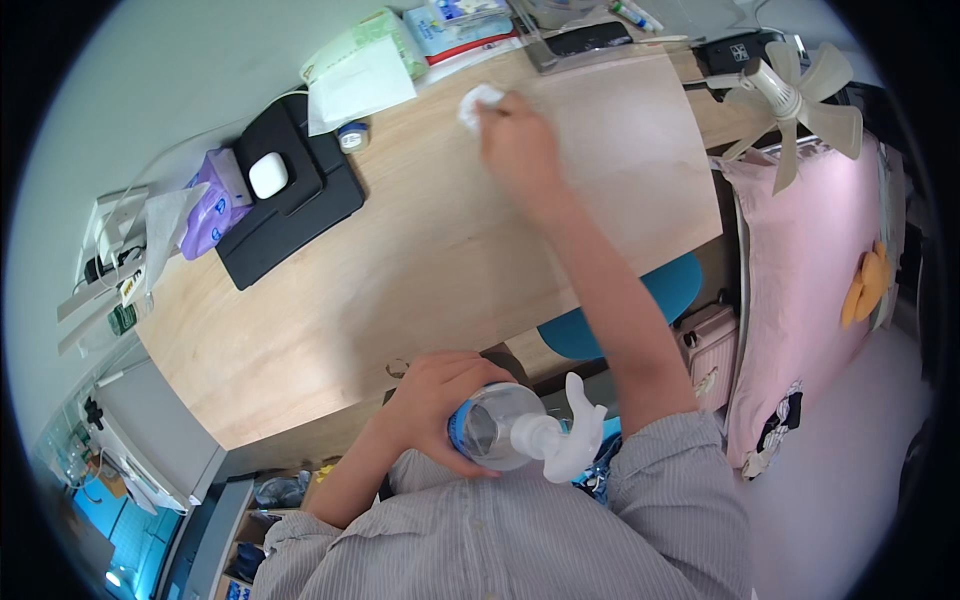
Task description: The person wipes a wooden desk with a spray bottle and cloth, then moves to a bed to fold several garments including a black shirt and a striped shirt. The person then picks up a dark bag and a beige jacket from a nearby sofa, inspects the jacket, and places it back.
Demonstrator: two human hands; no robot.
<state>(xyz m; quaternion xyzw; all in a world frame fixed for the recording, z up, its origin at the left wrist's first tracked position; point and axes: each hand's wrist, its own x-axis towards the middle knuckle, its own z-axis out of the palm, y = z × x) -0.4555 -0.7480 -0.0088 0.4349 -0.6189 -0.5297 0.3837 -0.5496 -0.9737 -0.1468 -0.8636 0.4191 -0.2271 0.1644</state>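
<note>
Close to my body, my left hand (431, 409) is wrapped around a clear plastic spray bottle (499, 427) with a blue label. Its white trigger head (566, 435) points to the right, away from the palm. My right arm reaches over the light wooden desk (435, 247), and my right hand (521, 146) pinches a crumpled white tissue (478, 105) against the far part of the desktop. The fingers hide part of the tissue.
Along the back are a green tissue pack (364, 56), a small jar (352, 137) and a clear tray (577, 49). A black tablet case (292, 217) bears a white earbud case (268, 175), beside a purple tissue pack (217, 202). A fan (787, 101) stands at right; a blue stool (671, 292) is below the desk.
</note>
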